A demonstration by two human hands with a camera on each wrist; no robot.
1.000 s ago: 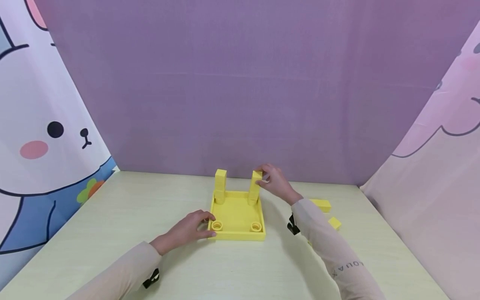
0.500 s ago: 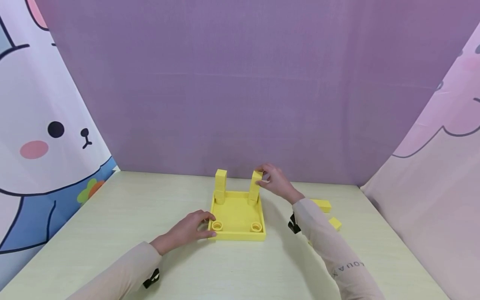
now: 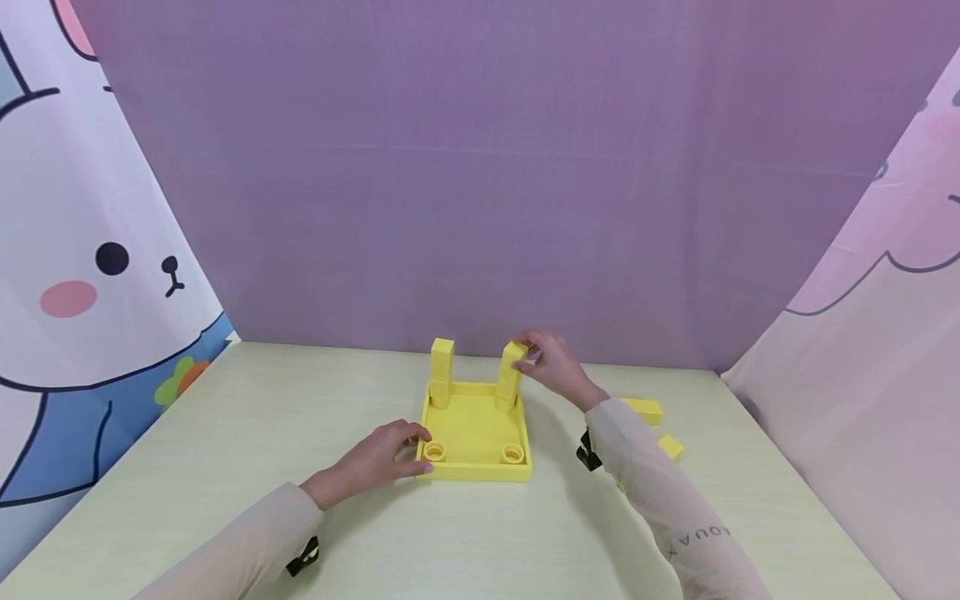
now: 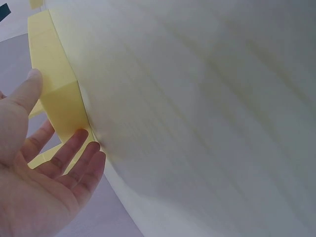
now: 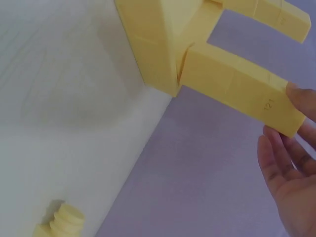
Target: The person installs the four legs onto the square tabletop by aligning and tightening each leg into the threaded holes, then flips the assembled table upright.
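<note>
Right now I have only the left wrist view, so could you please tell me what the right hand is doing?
Observer: The right hand pinches the upper end of a yellow post at the far right corner of the yellow tray.
Operator: Thank you. Does that post carry any marking?
Observer: Yes, the right wrist view shows the number 121 on one side, towards the held end.
Operator: And what is at the two tray corners nearest the person?
Observer: In the head view, each of those corners has a round, hollow socket with no post standing in it.
</note>
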